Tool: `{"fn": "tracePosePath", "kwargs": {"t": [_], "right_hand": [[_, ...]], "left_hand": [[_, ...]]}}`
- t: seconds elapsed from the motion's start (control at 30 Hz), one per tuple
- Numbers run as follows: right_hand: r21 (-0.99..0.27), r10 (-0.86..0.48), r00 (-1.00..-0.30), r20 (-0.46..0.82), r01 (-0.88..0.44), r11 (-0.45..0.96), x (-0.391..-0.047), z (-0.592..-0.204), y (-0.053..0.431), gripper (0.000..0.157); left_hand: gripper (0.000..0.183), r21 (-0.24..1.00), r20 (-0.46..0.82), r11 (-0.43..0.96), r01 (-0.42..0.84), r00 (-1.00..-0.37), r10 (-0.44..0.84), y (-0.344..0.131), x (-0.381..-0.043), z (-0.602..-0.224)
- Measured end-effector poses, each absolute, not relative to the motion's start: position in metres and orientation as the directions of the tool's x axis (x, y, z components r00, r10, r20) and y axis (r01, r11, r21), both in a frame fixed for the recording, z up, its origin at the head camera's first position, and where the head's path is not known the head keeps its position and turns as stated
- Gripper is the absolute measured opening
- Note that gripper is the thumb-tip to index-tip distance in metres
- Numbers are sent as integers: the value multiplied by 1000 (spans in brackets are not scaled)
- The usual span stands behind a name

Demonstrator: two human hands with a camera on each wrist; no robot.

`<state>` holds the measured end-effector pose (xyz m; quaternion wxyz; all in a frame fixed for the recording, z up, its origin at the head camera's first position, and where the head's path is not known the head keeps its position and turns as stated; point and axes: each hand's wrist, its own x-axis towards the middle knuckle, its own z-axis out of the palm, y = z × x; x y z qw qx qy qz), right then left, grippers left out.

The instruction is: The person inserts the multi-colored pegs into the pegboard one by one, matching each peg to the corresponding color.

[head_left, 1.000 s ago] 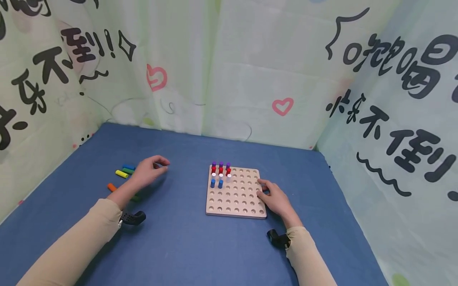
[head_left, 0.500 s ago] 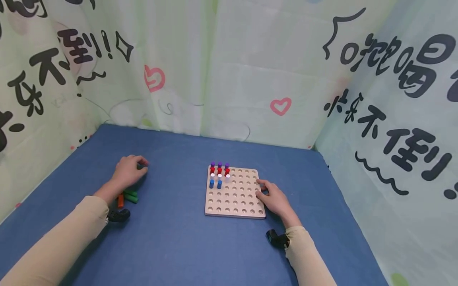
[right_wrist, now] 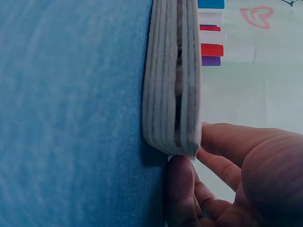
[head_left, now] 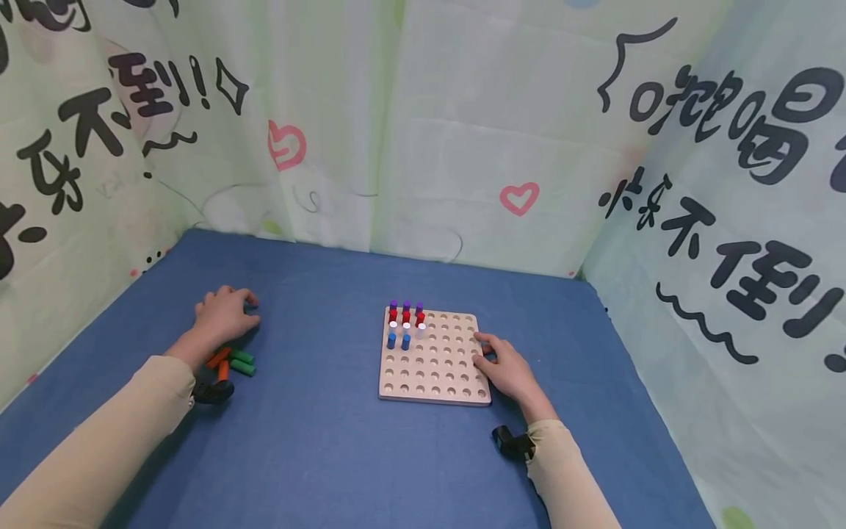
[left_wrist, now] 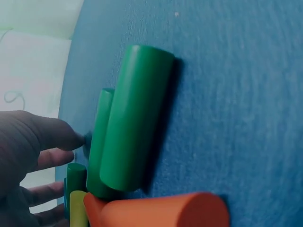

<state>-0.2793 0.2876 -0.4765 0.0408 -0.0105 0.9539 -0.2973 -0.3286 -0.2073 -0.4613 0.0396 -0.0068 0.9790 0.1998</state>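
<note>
green pegs beside left grip (loosely parted), pegboard pinched in right grip

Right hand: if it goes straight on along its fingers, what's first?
The pegboard: its right edge sits right at the fingertips of the right hand, apparently in contact. Passing above it, possibly the upright pegs; height clearance is unclear.

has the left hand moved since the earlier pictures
Yes, leftward in the head view: the left hand is now farther from the wooden board, which stays in place.
</note>
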Motion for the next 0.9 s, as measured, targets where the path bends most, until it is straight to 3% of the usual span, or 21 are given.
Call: {"fn": "tracePosePath", "kwargs": {"t": [0.47, 0.9], "right_hand": [[-562, -47, -997, -58, -6, 827, -279, -476, 287, 52], [-553, -49, -998, -49, -14, 833, -280, -479, 288, 52]], "left_hand": [[14, 405, -20, 914, 39, -998, 51, -218, -329, -466], [15, 396, 29, 904, 160, -986, 162, -191, -324, -463]]}}
